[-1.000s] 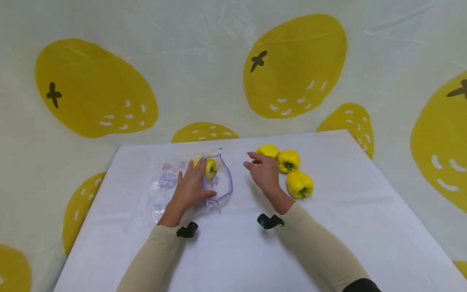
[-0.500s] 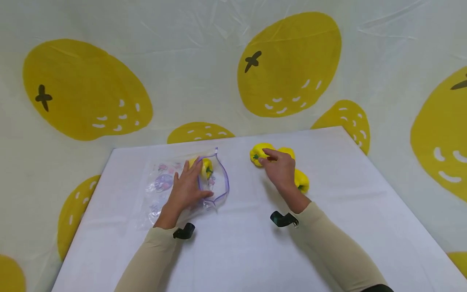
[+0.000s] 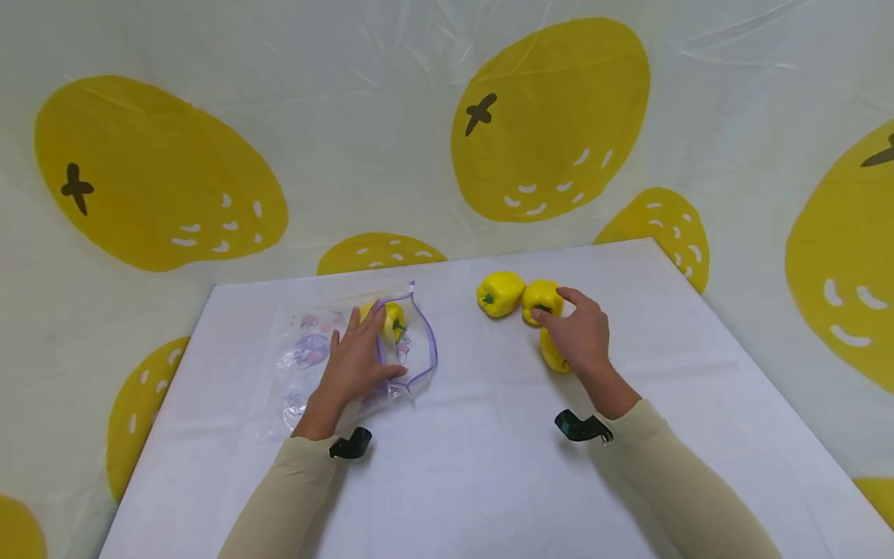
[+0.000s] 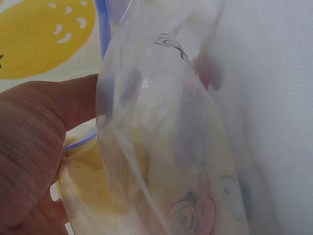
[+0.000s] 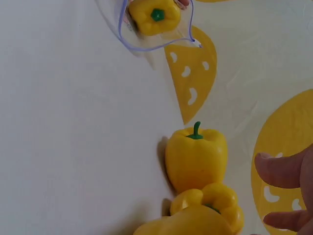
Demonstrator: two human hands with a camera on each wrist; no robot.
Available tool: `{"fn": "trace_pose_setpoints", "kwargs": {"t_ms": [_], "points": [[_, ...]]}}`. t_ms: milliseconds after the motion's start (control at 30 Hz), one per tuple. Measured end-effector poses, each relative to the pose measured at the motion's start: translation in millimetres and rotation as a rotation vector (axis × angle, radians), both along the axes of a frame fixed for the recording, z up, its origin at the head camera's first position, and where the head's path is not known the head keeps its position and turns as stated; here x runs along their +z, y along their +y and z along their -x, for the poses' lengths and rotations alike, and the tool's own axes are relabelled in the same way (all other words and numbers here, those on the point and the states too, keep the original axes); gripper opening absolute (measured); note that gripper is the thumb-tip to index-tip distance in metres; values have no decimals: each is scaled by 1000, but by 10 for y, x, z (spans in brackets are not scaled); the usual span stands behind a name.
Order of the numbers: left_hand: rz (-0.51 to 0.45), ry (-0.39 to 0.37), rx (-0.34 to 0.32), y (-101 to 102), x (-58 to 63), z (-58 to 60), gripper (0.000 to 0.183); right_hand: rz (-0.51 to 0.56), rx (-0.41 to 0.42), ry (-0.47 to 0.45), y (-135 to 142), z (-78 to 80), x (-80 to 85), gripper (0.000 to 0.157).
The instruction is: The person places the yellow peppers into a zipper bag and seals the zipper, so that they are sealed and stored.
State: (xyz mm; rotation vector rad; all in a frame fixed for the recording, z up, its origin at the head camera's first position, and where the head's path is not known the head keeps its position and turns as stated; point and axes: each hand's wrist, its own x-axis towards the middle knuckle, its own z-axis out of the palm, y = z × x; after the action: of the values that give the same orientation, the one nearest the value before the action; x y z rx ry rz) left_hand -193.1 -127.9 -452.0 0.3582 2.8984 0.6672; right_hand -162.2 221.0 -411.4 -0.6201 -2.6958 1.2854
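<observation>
My left hand [image 3: 351, 363] rests with spread fingers on a clear zip bag [image 3: 307, 380] that has a purple rim and printed pictures. Inside the bag, near its gaping mouth, lies one yellow bell pepper [image 3: 396, 321], partly under the left fingers. My right hand [image 3: 581, 332] hovers over the loose peppers, thumb and fingers apart, holding nothing. Three loose yellow bell peppers sit close together: one at the left [image 5: 198, 159], a middle pepper [image 3: 540, 298] by the right fingertips, and a front pepper [image 3: 554, 354] partly hidden beneath the hand.
A white cloth covers the table [image 3: 454, 481]. Behind it hangs a pale curtain [image 3: 349, 155] printed with large yellow fruit. Between the bag and the loose peppers lies a strip of white cloth.
My right hand has moved rightward from beside the left loose pepper to over the middle and front ones. The left hand stays on the bag. The head view has shifted slightly.
</observation>
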Motion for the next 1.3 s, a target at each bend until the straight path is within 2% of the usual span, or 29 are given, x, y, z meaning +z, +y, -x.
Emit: {"fn": "trace_pose_setpoints", "kwargs": {"t_ms": [233, 300, 433, 600, 900, 1100, 1300], "points": [[-2, 6, -13, -3, 4, -7, 120, -100, 91, -233, 131, -76, -72, 104], [2, 13, -16, -5, 11, -7, 120, -140, 132, -296, 142, -92, -98, 109], [8, 18, -16, -4, 34, -6, 119, -205, 210, -384, 145, -113, -139, 109], [2, 1, -6, -4, 33, -7, 120, -216, 214, -387, 151, -126, -167, 103], [-7, -5, -3, 5, 10, -4, 119, -142, 177, -386, 103, -144, -117, 99], [-4, 16, -10, 9, 11, 5, 118, -95, 198, -374, 40, -139, -67, 99], [2, -7, 5, 20, -1, 0, 118, -82, 242, -372, -43, -113, -65, 102]]}}
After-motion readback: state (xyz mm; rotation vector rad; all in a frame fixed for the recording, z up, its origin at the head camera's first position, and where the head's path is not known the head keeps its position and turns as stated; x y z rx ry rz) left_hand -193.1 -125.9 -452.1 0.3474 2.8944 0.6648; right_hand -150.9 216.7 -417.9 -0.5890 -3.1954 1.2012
